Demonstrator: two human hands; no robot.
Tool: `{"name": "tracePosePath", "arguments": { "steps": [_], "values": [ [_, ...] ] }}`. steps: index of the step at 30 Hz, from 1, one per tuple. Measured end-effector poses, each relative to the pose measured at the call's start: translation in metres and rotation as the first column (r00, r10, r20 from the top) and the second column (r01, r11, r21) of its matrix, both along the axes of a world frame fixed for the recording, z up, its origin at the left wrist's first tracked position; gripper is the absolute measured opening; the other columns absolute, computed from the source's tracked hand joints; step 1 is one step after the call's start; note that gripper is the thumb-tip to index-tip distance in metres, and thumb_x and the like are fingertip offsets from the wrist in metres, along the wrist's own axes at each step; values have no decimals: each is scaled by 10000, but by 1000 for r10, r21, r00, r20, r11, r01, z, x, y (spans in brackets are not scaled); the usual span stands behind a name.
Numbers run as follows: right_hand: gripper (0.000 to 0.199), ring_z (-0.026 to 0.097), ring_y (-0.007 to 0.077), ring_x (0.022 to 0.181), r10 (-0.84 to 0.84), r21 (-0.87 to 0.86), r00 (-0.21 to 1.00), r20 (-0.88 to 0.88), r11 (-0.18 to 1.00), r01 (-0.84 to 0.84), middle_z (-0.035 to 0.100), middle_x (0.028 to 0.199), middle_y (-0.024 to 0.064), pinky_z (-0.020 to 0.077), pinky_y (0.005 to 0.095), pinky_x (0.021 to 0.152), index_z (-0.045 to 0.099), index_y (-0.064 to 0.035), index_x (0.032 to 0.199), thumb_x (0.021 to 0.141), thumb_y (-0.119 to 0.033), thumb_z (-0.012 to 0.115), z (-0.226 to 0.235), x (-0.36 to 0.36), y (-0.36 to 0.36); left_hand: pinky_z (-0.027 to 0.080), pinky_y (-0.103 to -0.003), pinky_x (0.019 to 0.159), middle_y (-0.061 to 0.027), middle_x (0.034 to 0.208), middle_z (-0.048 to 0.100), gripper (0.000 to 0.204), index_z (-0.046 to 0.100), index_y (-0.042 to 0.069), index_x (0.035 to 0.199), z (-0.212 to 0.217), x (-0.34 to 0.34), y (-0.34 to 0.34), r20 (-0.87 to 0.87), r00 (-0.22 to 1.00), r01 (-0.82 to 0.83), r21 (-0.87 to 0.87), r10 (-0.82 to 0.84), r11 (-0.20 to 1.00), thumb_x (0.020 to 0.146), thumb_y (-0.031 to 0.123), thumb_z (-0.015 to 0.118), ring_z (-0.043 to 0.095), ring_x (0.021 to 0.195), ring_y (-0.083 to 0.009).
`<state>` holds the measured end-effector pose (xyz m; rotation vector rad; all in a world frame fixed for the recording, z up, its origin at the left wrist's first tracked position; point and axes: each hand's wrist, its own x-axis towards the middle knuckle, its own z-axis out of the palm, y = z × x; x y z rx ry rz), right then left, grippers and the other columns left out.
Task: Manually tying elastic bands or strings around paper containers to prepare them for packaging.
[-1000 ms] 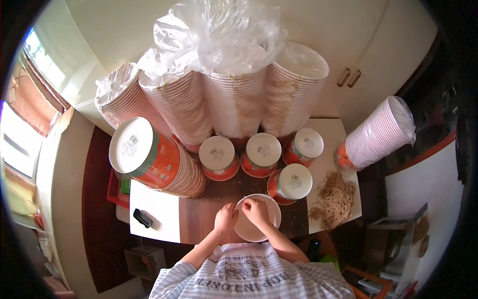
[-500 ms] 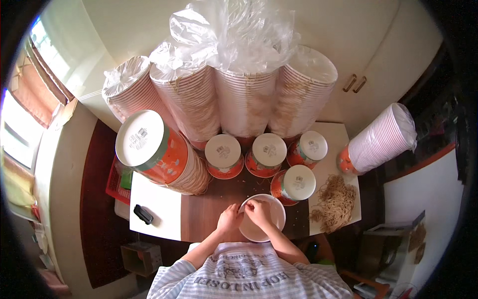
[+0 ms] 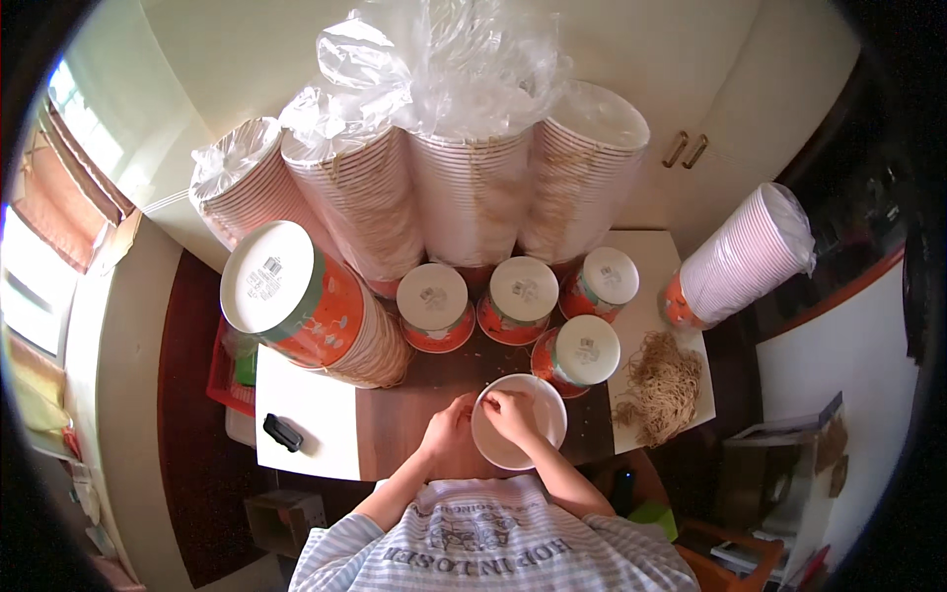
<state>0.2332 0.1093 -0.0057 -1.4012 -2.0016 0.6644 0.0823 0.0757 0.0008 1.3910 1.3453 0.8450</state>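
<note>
Head view: the left hand curls at the left rim of a round white bowl near the table's front edge, and the right hand bends over it, fingers bunched; whether either grips, I cannot tell. Upturned paper tubs and plastic-wrapped stacks stand behind, fibrous tan twine right.

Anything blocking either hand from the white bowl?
Nothing visible does. The left hand is at the left edge of the white bowl; the right hand is over its opening. The nearest upturned orange cup stands beyond, off to the right.
</note>
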Motion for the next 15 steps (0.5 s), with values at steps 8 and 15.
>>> {"name": "tracePosePath", "arguments": {
  "steps": [8,15],
  "values": [
    [84,592,233,586,-16,-30,997,73,999,18,602,619,65,434,371,580,590,-70,679,680,-152,606,5,3,-3,481,-325,729,-159,927,604,275,522,48,1060,8,3,3,-257,963,88,0,-85,996,794,119,527,602,866,-261],
    [63,594,242,601,4,-24,999,43,1000,-3,611,646,77,437,363,599,608,-78,715,706,-138,590,11,9,-6,490,-350,676,-155,878,608,248,532,45,1027,5,11,-3,-196,981,0,81,16,997,782,79,514,604,795,-287]
  ]
}}
